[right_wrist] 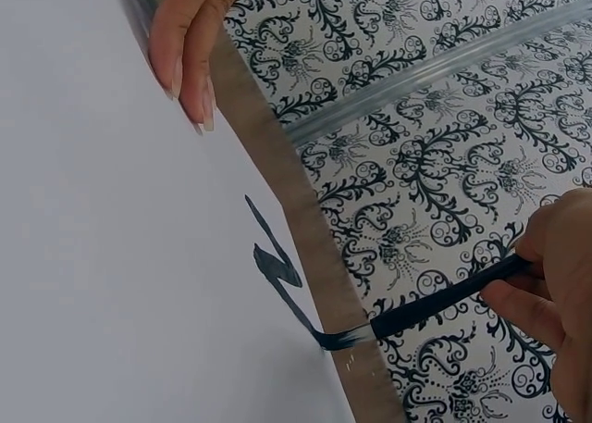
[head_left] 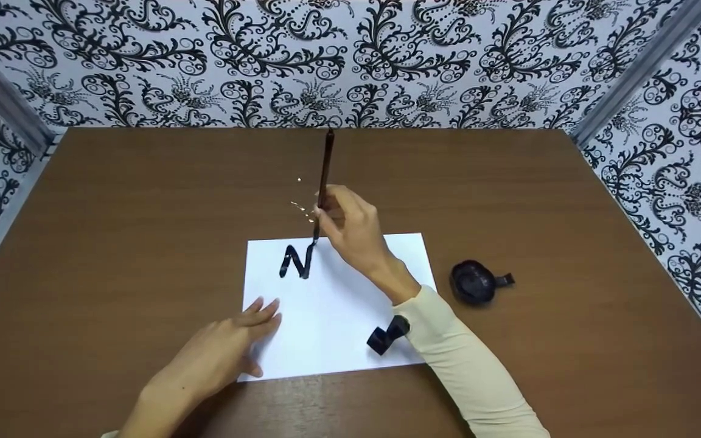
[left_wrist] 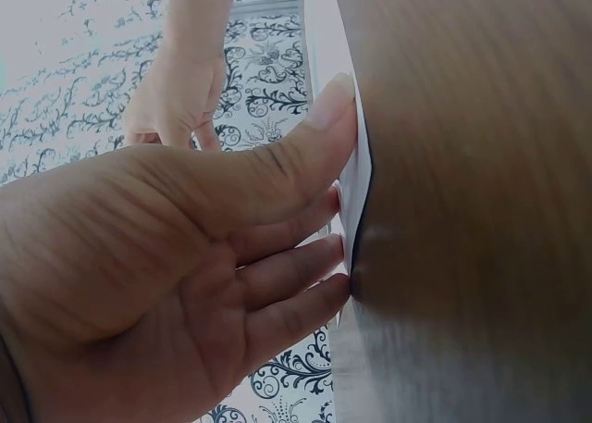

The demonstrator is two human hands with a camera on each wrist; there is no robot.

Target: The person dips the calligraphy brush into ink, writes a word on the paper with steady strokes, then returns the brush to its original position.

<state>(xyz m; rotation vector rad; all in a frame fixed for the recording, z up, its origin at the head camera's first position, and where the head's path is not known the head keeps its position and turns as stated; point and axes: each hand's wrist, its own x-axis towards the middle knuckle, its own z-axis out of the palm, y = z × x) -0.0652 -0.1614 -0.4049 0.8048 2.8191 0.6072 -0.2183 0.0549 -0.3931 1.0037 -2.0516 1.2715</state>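
Observation:
A white sheet of paper (head_left: 326, 322) lies on the brown table, with a thick black N-shaped stroke (head_left: 296, 264) near its top left. My right hand (head_left: 356, 228) pinches a dark paintbrush (head_left: 327, 161) that stands nearly upright. Its bristles (right_wrist: 347, 338) touch the paper at the upper end of the stroke, close to the sheet's far edge. My left hand (head_left: 223, 350) rests on the lower left of the sheet. In the left wrist view its thumb (left_wrist: 324, 131) and fingertips press at the paper's edge, with the fingers extended.
A small dark bowl with a handle (head_left: 474, 283) stands on the table (head_left: 539, 365) right of the paper. A black camera mount (head_left: 389, 334) sticks out from my right wrist over the sheet. Black-and-white patterned walls (head_left: 277, 61) enclose the table's back and sides.

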